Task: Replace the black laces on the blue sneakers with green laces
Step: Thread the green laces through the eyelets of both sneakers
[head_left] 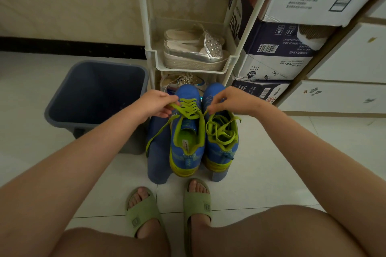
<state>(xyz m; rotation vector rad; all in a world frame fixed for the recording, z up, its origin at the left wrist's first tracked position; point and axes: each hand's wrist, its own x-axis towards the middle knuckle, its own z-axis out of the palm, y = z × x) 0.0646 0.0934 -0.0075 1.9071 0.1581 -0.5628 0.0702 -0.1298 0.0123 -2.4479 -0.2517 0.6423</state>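
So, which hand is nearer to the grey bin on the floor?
Left. The left hand pinches the green lace of the left-side sneaker, just beside the grey bin rim. The right hand is over the other sneaker, farther from the bin.

A home, likely an entryway or storage corner: a white plastic shoe rack [150,52] holding silver platform sandals [194,52] stands on a pale tiled floor [271,162], with stacked cardboard boxes [275,58], a grey bin [94,94] and white cupboard doors [344,62] alongside.
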